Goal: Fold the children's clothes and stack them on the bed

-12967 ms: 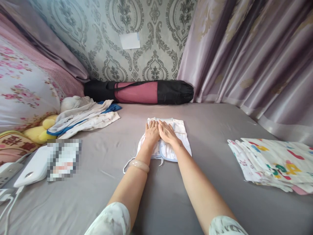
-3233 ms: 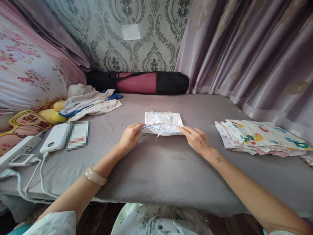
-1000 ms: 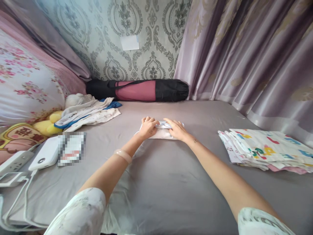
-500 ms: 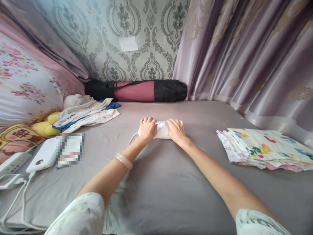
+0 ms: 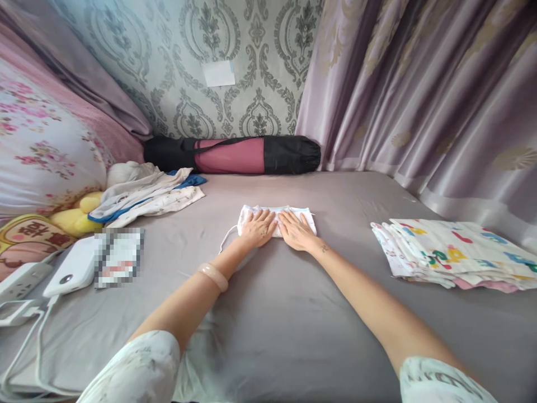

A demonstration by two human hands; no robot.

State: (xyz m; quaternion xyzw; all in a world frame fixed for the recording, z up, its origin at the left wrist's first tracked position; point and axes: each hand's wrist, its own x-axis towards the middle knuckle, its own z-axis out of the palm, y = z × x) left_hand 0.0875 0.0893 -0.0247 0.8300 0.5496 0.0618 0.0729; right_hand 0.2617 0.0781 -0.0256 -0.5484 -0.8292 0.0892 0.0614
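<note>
A small folded white cloth (image 5: 277, 210) lies on the grey bed sheet in front of me, with a white cord (image 5: 227, 237) trailing from its left end. My left hand (image 5: 259, 226) rests flat on its left half, fingers stretched forward. On the right half lies my right hand (image 5: 296, 228), also flat with its fingers spread. The two hands almost meet at the middle of the cloth. Their palms cover most of its near side, so I cannot make out its full shape.
A stack of folded printed cloths (image 5: 457, 254) sits at the right. Leftward lie a white power bank (image 5: 73, 268), a power strip (image 5: 23, 282), a blurred packet (image 5: 119, 257) and rumpled clothes (image 5: 155, 196). A rolled mat in a bag (image 5: 230, 155) lines the wall.
Both hands have gone from gripping the cloth's far edge to lying flat on it. They have come closer together, and the cloth's far edge now shows.
</note>
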